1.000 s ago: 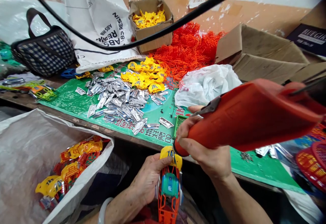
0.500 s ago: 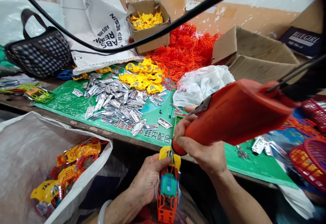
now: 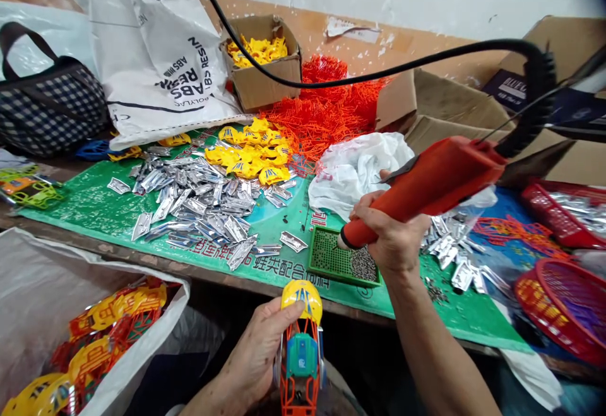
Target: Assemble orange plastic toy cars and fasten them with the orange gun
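Note:
My left hand is closed round a toy car body with a yellow hood, an orange-red frame and a teal block in its middle, held below the table edge. In my right hand is a red electric screwdriver, its tip pointing down and left over a green basket. Small metal screws lie heaped in the basket's right part. A black cable runs from the screwdriver's rear across the view.
Silver plates and yellow hoods lie on the green mat. Behind them are orange-red frames, a crumpled white bag and cardboard boxes. A white sack of car bodies stands left; red baskets are right.
My right hand has lifted the screwdriver off the yellow hood and carried it up and right to the green basket. My left hand still holds the toy car body. The view has shifted.

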### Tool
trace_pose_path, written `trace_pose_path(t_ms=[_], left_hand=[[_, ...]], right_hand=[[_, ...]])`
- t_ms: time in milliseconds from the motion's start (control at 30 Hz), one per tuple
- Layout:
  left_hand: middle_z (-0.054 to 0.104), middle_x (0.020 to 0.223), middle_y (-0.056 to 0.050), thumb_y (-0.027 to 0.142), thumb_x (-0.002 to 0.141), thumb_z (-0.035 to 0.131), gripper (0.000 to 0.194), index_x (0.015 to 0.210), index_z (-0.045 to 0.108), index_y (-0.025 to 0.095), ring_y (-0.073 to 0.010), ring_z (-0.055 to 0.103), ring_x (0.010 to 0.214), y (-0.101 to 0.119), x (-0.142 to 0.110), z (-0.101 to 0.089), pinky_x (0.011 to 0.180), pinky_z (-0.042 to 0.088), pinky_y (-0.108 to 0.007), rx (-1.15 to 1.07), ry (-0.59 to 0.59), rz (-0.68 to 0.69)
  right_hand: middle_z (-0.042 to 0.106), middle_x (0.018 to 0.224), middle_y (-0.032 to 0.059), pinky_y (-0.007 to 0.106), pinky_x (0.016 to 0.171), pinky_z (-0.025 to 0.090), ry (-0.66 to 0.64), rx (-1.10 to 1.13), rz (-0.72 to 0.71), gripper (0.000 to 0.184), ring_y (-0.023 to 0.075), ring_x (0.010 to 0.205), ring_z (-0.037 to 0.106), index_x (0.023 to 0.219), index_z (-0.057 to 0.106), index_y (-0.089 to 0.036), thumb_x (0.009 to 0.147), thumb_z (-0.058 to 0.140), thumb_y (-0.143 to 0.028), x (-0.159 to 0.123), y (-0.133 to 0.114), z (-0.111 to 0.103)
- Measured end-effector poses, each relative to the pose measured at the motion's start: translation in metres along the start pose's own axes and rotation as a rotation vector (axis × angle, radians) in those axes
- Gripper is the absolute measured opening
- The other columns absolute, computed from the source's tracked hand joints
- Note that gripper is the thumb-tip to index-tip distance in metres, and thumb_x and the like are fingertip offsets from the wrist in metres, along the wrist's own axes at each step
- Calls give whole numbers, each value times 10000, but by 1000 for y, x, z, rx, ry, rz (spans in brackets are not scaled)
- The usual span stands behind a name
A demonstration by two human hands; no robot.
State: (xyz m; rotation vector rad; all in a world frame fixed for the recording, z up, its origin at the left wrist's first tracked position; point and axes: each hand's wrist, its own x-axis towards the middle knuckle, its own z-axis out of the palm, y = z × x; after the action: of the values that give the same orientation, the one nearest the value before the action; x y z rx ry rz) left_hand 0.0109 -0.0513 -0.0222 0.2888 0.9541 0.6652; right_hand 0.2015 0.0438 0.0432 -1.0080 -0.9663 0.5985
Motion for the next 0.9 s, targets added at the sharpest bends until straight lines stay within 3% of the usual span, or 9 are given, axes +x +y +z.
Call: trace_pose_path(t_ms=[367,900], left_hand=[[670,627,-39,379,731,806,366,942,709,96,-133,604,481,-3,3,-2,491,497,-242,34,-2,28],[671,628,-23,415,689,830,364,850,716,109,-100,573,471,-1,2,1,477,466,-199,74,-9,58]], right_hand=[[614,606,-32,313,539,477,3,45,5,142,126,509,550,620,629,-176,598,766,-144,0,8,1],[621,602,-32,306,516,487,-26,8,-18,129,125,507,540,633,625,-179,587,743,-152,-1,11,4]])
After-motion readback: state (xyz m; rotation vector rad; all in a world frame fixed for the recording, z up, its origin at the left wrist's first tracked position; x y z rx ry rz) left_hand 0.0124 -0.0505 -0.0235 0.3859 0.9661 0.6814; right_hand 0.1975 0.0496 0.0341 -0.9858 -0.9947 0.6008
